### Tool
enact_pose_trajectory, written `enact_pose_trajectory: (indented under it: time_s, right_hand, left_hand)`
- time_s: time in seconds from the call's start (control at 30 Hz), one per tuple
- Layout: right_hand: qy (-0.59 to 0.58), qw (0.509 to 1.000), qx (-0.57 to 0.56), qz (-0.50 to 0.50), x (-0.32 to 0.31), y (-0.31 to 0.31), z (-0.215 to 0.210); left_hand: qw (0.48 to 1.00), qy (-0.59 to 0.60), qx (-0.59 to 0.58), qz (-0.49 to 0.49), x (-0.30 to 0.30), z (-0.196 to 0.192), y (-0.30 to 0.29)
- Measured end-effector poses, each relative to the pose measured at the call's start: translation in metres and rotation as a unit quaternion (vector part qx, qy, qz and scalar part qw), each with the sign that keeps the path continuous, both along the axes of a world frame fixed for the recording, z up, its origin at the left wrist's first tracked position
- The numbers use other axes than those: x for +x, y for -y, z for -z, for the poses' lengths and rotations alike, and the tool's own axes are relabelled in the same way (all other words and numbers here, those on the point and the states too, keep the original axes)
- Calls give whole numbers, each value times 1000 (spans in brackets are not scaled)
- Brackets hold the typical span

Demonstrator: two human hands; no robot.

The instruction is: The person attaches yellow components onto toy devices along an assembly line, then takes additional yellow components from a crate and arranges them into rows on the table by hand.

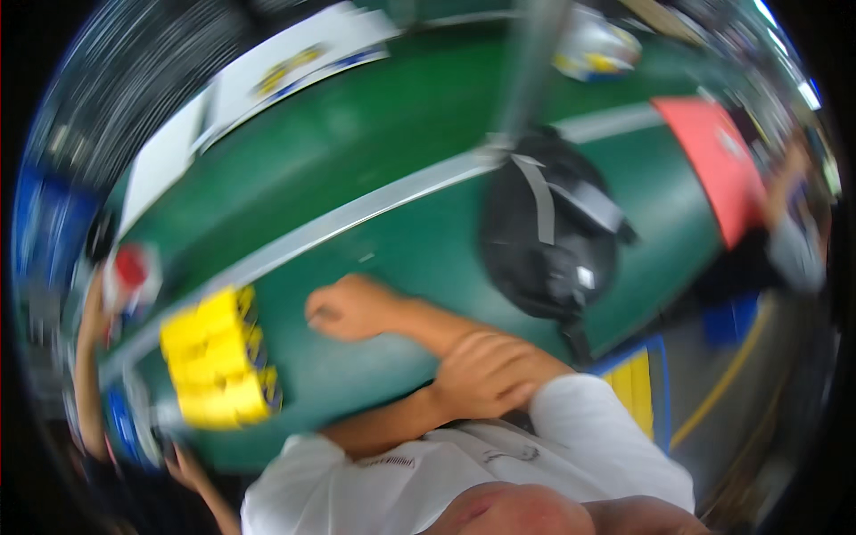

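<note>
Across my body, my left hand (486, 373) is wrapped round my right forearm (428, 327). My right hand (352, 308) reaches left over the green table (330, 374), its fingers curled into a loose fist with nothing visible in it. To its left lies a row of yellow packs (214, 357) with dark ends, close together but apart from the hand. A black rounded object (544, 227) with grey strips stands on the table to the right of my hands. Motion blur hides its exact kind.
A metal rail (357, 218) and an upright post (532, 80) divide the table. Beyond lie white boards (294, 67) and a clear bag (596, 45). A red sheet (713, 165) is at right. Co-workers' arms show at left (89, 374) and right (785, 178).
</note>
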State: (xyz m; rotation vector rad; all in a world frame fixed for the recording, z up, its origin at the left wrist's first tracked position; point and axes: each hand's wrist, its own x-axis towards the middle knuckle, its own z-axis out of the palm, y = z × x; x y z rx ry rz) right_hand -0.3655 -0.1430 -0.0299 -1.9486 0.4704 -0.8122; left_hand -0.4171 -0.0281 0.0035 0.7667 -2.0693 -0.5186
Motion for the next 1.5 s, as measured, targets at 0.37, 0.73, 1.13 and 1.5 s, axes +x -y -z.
enact_pose_trajectory:
  time_s: [0.37,0.73,1.13,1.5]
  right_hand:
    - [-93,994,60,-5,-12,-4,-23]
    - [-88,994,57,-3,-12,-4,-21]
    - [-79,995,64,-13,-8,-1,-22]
    - [-18,997,79,3,-2,-4,-13]
  left_hand:
    - [997,-65,-34,-11,-10,11,-8]
    - [995,-79,-50,-20,-12,13,-7]
    - [996,-71,-56,-22,-10,14,-3]
    - [985,-85,-145,-46,-14,5,-6]
